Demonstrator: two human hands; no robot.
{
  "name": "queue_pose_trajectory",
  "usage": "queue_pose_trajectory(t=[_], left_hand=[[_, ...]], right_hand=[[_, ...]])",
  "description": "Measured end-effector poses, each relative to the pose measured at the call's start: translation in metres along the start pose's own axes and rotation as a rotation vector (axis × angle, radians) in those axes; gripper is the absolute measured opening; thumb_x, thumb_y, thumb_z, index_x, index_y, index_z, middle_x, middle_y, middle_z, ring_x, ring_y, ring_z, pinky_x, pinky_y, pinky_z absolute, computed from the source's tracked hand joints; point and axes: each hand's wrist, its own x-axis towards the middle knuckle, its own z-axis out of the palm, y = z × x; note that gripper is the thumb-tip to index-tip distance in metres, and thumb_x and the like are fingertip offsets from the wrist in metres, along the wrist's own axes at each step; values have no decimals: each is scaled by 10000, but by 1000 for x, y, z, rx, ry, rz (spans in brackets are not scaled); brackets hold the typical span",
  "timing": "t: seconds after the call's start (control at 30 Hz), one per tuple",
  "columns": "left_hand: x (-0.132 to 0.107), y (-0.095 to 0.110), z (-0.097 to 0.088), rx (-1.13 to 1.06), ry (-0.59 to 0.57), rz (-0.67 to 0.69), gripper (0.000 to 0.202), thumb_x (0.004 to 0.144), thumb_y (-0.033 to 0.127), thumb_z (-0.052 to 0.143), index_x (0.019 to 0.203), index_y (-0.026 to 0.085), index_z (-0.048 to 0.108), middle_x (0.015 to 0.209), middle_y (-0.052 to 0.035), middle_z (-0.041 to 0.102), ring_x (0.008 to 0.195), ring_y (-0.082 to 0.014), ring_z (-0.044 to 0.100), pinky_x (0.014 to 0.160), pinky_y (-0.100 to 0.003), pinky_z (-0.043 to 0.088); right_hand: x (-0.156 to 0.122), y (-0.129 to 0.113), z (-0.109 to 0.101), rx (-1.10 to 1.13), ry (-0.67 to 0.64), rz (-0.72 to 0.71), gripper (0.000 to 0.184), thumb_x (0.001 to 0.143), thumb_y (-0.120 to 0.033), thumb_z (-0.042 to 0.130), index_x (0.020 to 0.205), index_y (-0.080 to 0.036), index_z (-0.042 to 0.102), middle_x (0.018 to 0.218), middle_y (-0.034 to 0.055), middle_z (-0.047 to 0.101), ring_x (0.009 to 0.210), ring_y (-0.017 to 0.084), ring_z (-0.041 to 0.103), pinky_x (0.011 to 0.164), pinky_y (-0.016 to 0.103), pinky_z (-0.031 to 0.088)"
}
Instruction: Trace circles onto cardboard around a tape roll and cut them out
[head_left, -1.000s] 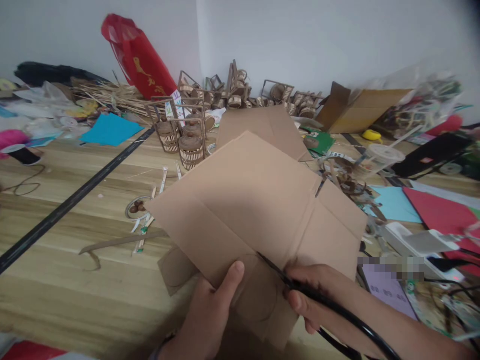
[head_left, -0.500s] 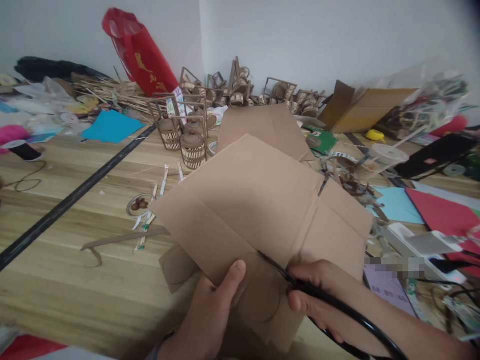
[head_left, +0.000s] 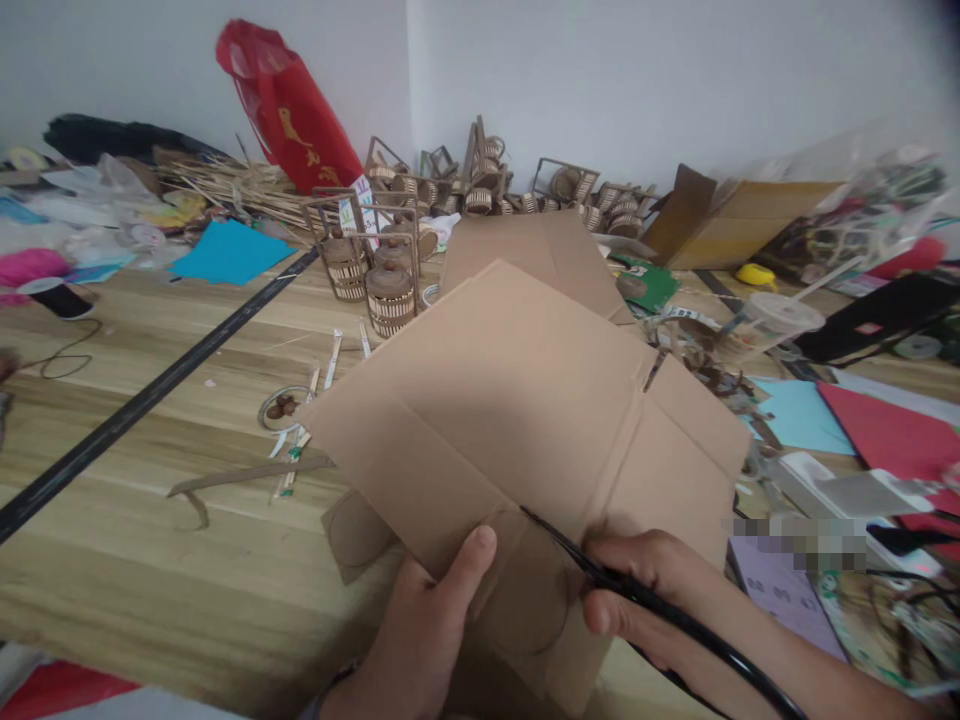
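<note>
Your scissors (head_left: 637, 592) run diagonally, tips pointing forward and left, handles back toward your right forearm; long axis along the blades. Your cardboard (head_left: 510, 380) sits over the table (head_left: 187, 400) right in front of you, one corner pointing away, widest left to right. Your right hand (head_left: 675, 575) is wrapped on the scissor handles; your left hand (head_left: 424, 625) pinches the near part of the cardboard, thumb on top, its other fingers hidden underneath. Handle ends are cut off at the bottom edge; blade gap too thin to tell, lower blade not clear. The near flap is in shadow, its round outline (head_left: 566, 605) faint. Scissors: black, slim blades, big glossy loop. Cardboard: plain brown, flat, creased, with a dark slit by the right fold.
</note>
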Motion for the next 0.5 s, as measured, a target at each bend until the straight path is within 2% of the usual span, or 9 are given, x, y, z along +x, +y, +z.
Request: queue_pose_trajectory(t=[0.1,0.2,0.27,0.37,0.5], left_hand=[[2,1,-1,-85,-58,12,570,695,549,851,1108,172,738,1171,-157,782,1190,-371,690,1032,-475,541],[0,3,-3,-147,-59,28,577,696,523,864,1133,170,732,1181,-144,783,1183,-351,698,1034,-450,546],[-2,3,-4,-76,-31,9,524,713,516,853,1082,158,752,1153,-153,791,1170,-356,705,1019,-446,556],[-5,2,-3,40,15,28,490,731,516,832,1042,144,764,1132,-166,794,1178,-368,699,1010,-446,560],[-6,0,0,48,78,81,513,713,512,838,1076,160,748,1163,-148,788,1219,-357,677,1056,-436,531]], right_hand=[[-1,3,0,31,-16,72,708,728,-933,519,706,-226,475,554,-63,388,438,88,344,382,213,255],[-1,9,-1,73,-4,45,797,662,-996,469,763,-207,507,609,-50,442,484,114,521,428,200,346],[-1,13,-2,72,-2,36,829,649,-1006,460,793,-192,527,636,-40,478,537,147,609,471,206,367],[-1,11,-4,54,-24,72,826,659,-993,478,822,-186,545,667,-33,503,556,163,631,496,225,363],[0,2,-8,22,-41,55,775,691,-975,478,735,-202,513,647,-27,490,581,175,620,506,242,351]])
